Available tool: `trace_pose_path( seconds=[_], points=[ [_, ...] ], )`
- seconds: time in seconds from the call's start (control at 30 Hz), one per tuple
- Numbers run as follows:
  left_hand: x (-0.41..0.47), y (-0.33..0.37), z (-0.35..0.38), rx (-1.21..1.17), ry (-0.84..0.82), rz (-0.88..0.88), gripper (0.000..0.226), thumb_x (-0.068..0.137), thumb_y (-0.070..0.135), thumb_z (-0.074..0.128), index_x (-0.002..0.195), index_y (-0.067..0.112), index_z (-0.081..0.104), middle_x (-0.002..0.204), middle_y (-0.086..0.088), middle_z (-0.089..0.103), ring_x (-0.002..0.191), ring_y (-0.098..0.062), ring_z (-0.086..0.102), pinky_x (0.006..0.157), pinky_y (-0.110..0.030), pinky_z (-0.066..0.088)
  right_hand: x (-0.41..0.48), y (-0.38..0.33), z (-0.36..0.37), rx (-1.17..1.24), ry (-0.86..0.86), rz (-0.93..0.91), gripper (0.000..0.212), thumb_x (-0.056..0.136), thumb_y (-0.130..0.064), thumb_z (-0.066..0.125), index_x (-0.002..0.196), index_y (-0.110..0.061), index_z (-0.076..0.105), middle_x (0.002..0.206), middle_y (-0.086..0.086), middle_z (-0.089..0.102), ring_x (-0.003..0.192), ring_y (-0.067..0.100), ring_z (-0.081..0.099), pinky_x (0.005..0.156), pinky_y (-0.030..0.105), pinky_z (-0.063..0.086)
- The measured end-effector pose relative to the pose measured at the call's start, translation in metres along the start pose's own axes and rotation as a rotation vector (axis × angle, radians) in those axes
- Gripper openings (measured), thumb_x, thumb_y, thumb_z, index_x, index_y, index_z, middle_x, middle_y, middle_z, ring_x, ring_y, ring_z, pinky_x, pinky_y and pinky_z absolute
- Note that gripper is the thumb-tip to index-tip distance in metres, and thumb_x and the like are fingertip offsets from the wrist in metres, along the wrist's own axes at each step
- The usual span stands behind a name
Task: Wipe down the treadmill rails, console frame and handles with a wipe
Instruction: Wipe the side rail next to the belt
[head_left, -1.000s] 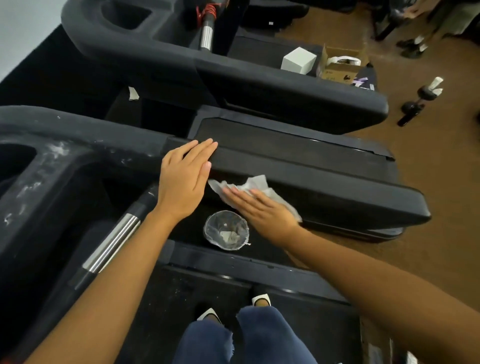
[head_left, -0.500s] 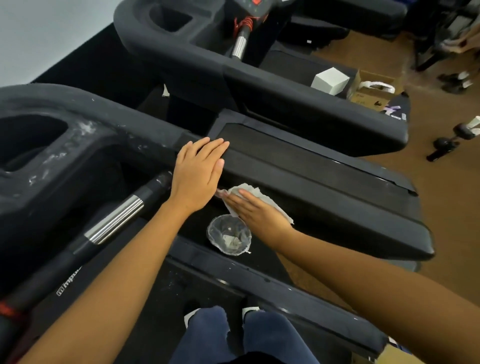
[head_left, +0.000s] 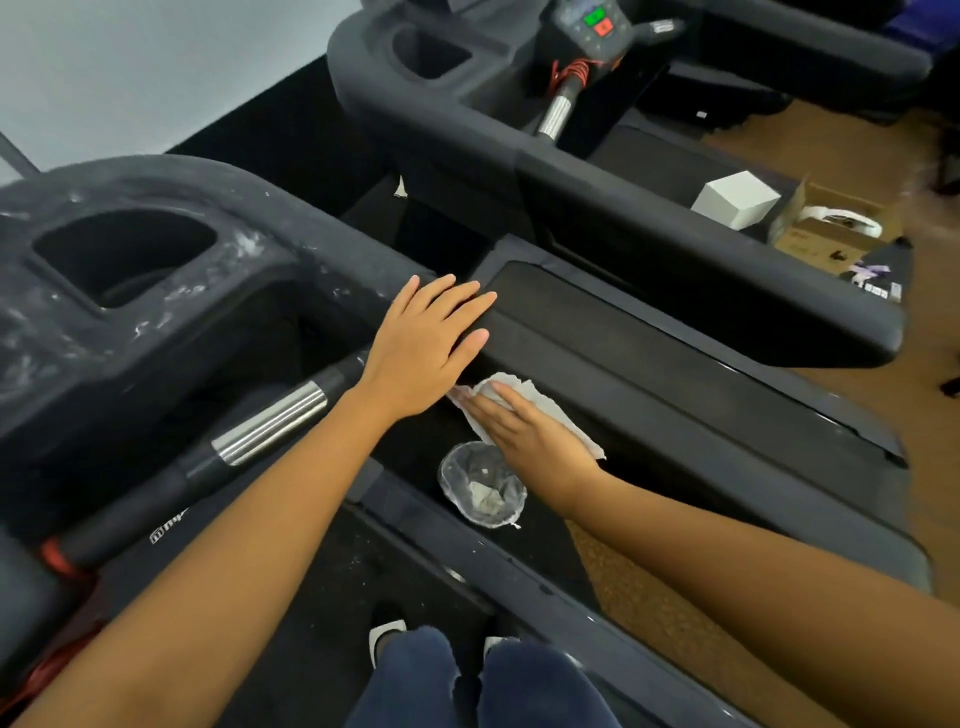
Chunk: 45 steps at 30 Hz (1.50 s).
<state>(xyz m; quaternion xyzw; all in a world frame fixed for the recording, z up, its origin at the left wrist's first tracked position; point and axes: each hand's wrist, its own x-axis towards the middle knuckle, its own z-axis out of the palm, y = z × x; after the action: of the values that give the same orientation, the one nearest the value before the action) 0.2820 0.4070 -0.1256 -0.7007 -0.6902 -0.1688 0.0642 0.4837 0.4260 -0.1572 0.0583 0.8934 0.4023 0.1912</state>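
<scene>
I stand on a black treadmill. Its right handrail (head_left: 649, 364) runs from the dusty console frame (head_left: 156, 291) toward the right. My left hand (head_left: 423, 345) lies flat on top of the rail near the console, fingers straight. My right hand (head_left: 530, 434) presses a crumpled white wipe (head_left: 540, 402) with straight fingers against the inner side of the rail, just below the left hand. A black handle with a silver sensor band (head_left: 270, 421) slants below the console.
A clear plastic cup (head_left: 480, 483) with scraps inside sits on the treadmill's side deck under my right wrist. A second treadmill (head_left: 597, 171) stands beyond. A white box (head_left: 737, 200) and an open cardboard box (head_left: 826, 228) lie on the brown floor at right.
My right hand has slid the wipe to the left along the rail's inner side, closer to my left hand. The view has tilted up and left, showing more of the console.
</scene>
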Motion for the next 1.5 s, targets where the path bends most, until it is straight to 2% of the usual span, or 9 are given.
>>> trace_pose_path(
  seconds=[0.23,0.4,0.57,0.63,0.77,0.93,1.13,1.23,1.5],
  points=[
    [0.0,0.0,0.003,-0.031,0.022,-0.02,0.046,0.101,0.04,0.028,0.142,0.025,0.044,0.145,0.002,0.046,0.14,-0.02,0.032,0.117,-0.04,0.012,-0.072,0.008,0.02,-0.038,0.009,0.008,0.076,0.097,-0.029,0.038,0.146,0.007,-0.007,0.15,0.03,-0.027,0.134,0.044,-0.033,0.106,0.058,-0.019],
    [0.001,0.0,0.002,-0.018,0.004,-0.015,0.046,0.101,0.04,0.028,0.142,0.025,0.044,0.144,0.002,0.046,0.139,-0.02,0.033,0.116,-0.04,0.015,-0.005,0.01,-0.007,-0.017,0.005,-0.015,0.076,0.097,-0.042,0.036,0.152,0.0,0.004,0.154,0.03,-0.018,0.132,0.05,-0.032,0.105,0.063,-0.02],
    [0.002,-0.008,0.001,0.023,-0.014,0.025,0.046,0.102,0.041,0.027,0.143,0.028,0.042,0.145,0.002,0.045,0.14,-0.02,0.031,0.116,-0.04,0.015,0.009,0.02,-0.017,0.039,0.08,0.099,0.077,0.098,-0.039,0.038,0.152,-0.005,-0.005,0.156,0.017,-0.024,0.141,0.032,-0.027,0.106,0.056,-0.021],
    [0.003,-0.012,0.0,0.048,-0.019,0.015,0.047,0.101,0.045,0.026,0.143,0.029,0.042,0.146,0.002,0.045,0.141,-0.02,0.029,0.117,-0.043,0.012,-0.015,0.021,-0.008,0.168,0.108,0.229,0.086,0.094,-0.034,0.044,0.151,-0.008,-0.014,0.153,0.013,-0.032,0.14,0.031,-0.031,0.114,0.057,-0.009],
    [0.005,-0.03,-0.005,0.064,-0.025,-0.046,0.05,0.101,0.047,0.021,0.143,0.03,0.041,0.147,0.003,0.043,0.143,-0.019,0.024,0.118,-0.047,0.004,-0.04,0.021,-0.001,0.356,0.142,0.364,0.095,0.085,-0.033,0.057,0.154,-0.013,-0.005,0.16,0.008,-0.016,0.146,0.032,-0.004,0.109,0.059,0.02],
    [0.01,-0.059,-0.009,0.054,-0.016,-0.135,0.053,0.1,0.047,0.018,0.144,0.028,0.04,0.149,0.002,0.04,0.144,-0.019,0.021,0.118,-0.047,0.003,0.024,0.022,-0.027,0.311,0.101,0.363,0.095,0.09,-0.042,0.05,0.151,-0.002,-0.011,0.159,0.02,-0.01,0.144,0.042,0.011,0.107,0.06,0.03],
    [0.013,-0.068,-0.01,0.007,-0.026,-0.119,0.053,0.1,0.046,0.018,0.143,0.025,0.041,0.149,0.0,0.04,0.144,-0.021,0.021,0.118,-0.048,0.005,0.061,0.028,-0.044,0.43,0.086,0.445,0.099,0.086,-0.042,0.059,0.153,-0.01,-0.007,0.162,0.012,-0.001,0.145,0.035,0.015,0.109,0.052,0.03],
    [0.014,-0.078,-0.011,-0.01,-0.019,-0.122,0.052,0.101,0.046,0.019,0.144,0.026,0.04,0.149,0.002,0.04,0.144,-0.019,0.021,0.119,-0.046,0.004,0.039,0.031,-0.034,0.647,0.132,0.59,0.096,0.083,-0.041,0.066,0.154,-0.016,0.006,0.158,0.01,0.021,0.139,0.032,0.031,0.104,0.049,0.037],
    [0.018,-0.101,-0.015,-0.037,-0.012,-0.144,0.054,0.1,0.044,0.015,0.144,0.024,0.041,0.149,0.003,0.041,0.143,-0.016,0.023,0.119,-0.044,0.003,0.108,0.058,-0.06,0.822,0.097,0.801,0.057,0.097,-0.047,0.03,0.133,-0.004,0.042,0.126,0.015,0.056,0.104,0.033,0.058,0.082,0.044,0.045]
  ],
)
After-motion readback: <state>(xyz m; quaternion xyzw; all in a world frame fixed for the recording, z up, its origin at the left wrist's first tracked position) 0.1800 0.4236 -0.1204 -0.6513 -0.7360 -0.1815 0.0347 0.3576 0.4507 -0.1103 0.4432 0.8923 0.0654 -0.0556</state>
